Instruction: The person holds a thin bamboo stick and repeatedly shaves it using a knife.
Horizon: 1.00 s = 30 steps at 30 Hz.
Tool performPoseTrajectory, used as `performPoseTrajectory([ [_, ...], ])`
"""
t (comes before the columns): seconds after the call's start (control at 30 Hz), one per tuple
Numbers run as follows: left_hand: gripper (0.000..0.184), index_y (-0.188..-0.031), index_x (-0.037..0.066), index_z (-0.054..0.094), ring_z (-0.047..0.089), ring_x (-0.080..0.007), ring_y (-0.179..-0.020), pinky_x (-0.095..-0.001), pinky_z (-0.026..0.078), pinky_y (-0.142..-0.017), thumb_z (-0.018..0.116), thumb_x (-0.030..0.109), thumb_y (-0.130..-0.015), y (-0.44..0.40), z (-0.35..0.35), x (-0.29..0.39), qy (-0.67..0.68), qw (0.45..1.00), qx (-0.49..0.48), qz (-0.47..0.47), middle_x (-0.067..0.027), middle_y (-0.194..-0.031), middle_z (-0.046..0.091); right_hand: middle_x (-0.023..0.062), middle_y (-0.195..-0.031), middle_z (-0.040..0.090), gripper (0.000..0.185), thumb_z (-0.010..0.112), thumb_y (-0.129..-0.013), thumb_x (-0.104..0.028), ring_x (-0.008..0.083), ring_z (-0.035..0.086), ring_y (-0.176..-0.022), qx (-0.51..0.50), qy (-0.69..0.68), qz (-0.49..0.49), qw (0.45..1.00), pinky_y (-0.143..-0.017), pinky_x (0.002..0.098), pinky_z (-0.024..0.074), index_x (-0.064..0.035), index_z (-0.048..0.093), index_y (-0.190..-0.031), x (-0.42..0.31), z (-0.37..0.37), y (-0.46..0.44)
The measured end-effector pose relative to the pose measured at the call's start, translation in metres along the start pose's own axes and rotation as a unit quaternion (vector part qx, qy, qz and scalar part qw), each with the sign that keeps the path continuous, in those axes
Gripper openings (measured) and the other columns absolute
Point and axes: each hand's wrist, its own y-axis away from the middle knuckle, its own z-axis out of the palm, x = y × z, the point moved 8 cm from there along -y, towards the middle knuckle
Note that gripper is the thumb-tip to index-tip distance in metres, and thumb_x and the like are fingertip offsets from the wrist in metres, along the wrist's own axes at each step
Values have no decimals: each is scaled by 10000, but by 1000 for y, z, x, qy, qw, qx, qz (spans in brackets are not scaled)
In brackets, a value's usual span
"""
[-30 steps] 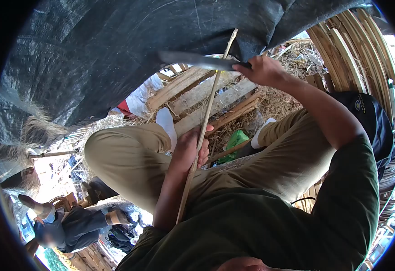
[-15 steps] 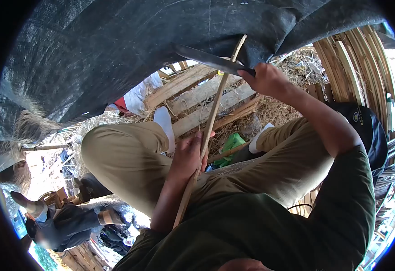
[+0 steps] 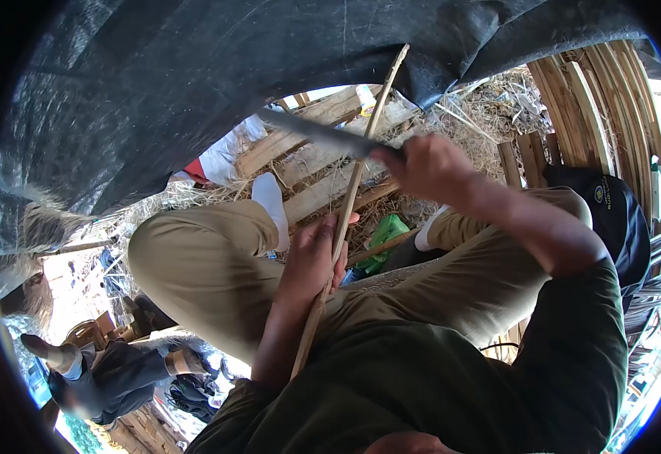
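A long, thin wooden stick [image 3: 360, 168] slants upward from beside my body, its far tip reaching the dark tarp. My left hand [image 3: 314, 256] is wrapped round the lower half of the stick, above my lap. In my right hand [image 3: 430, 168] is the dark handle of a large knife [image 3: 317, 132], a machete by its long blade. The blade points left and lies across the stick's upper part, blurred by motion; whether it touches the wood I cannot tell.
A dark tarp [image 3: 217, 53] hangs low ahead. Wooden planks [image 3: 323, 189] and straw cover the ground beyond my crossed legs. A green plastic bag [image 3: 387, 240] lies between my feet. Stacked boards [image 3: 599, 106] and a black bag [image 3: 610, 219] are at right. Another person [image 3: 115, 378] sits at lower left.
My right hand has brought the machete down along the stick, closer to my left hand. My left hand keeps its hold, and the stick has shifted slightly.
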Motion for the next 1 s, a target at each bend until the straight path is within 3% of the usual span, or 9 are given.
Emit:
performPoseTrajectory([
  [0.1, 459, -1301, -5, 544, 375, -75, -369, -241, 338, -353, 360, 352, -1077, 0, -1, -3, 9, 1000, -3, -5, 2, -515, 405, 74, -598, 503, 442, 535, -1002, -387, 182, 545, -463, -58, -297, 64, 951, -334, 322, 445, 39, 650, -1041, 4, 8, -5],
  [0.2, 465, -1304, -3, 543, 373, -73, -371, -240, 339, -357, 358, 358, -1077, 2, -3, -2, 7, 1000, -3, 2, 4, -514, 400, 99, -611, 528, 548, 493, -1009, -447, 211, 571, -474, 65, -62, 60, 994, -338, 363, 456, 82, 633, -979, 32, 20, 0],
  [0.27, 470, -1306, -4, 541, 369, -72, -372, -240, 339, -360, 355, 361, -1077, 4, -2, -1, 5, 1000, -4, 7, 5, -514, 398, 101, -632, 539, 496, 495, -1014, -427, 225, 581, -489, -133, -216, 165, 953, -352, 369, 473, 43, 622, -1111, 56, 68, 7],
  [0.37, 470, -1309, -6, 538, 361, -71, -372, -237, 339, -365, 350, 357, -1078, 3, -2, -1, 6, 1000, -9, 1, 7, -515, 396, 26, -614, 450, 414, 566, -998, -383, 131, 425, -449, 45, 39, 14, 998, -331, 276, 368, 25, 638, -995, 6, -13, -6],
  [0.5, 448, -1314, -3, 536, 349, -67, -371, -233, 344, -370, 357, 333, -1078, 3, -4, -3, 20, 1000, -5, -16, 12, -518, 394, 10, -617, 438, 389, 532, -1016, -379, 122, 435, -461, -205, -402, 196, 871, -327, 273, 413, -21, 604, -881, 17, 35, -7],
  [0.6, 435, -1308, 0, 547, 357, -64, -374, -232, 347, -370, 362, 320, -1078, 3, -6, -1, 15, 1000, -4, 7, 14, -520, 403, 168, -688, 610, 598, 381, -1032, -503, 308, 683, -635, -241, -242, 162, 926, -582, 399, 591, 47, 616, -1013, 53, 58, -3],
  [0.7, 432, -1282, 8, 578, 383, -62, -383, -233, 352, -373, 358, 320, -1079, 11, -9, 5, -58, 998, 23, 22, 8, -522, 427, 97, -607, 553, 458, 422, -1048, -381, 251, 668, -606, -191, -232, 256, 919, -408, 346, 531, 26, 617, -1126, 65, 85, 10],
  [0.77, 432, -1260, 16, 601, 400, -62, -387, -234, 357, -375, 355, 321, -1079, 12, -6, 11, -92, 995, 38, 21, 4, -523, 445, 90, -628, 554, 442, 418, -1054, -359, 251, 664, -604, -52, 30, 17, 998, -388, 350, 519, 19, 612, -1178, 10, 27, 7],
  [1.0, 330, -963, 28, 575, 458, -82, -376, -250, 381, -365, 399, 286, -1070, 8, -12, 14, -124, 989, 69, 30, -14, -508, 487, -12, -601, 430, 330, 569, -1004, -313, 89, 394, -443, -8, -95, 27, 995, -312, 256, 378, -88, 622, -1239, 38, 48, 7],
])
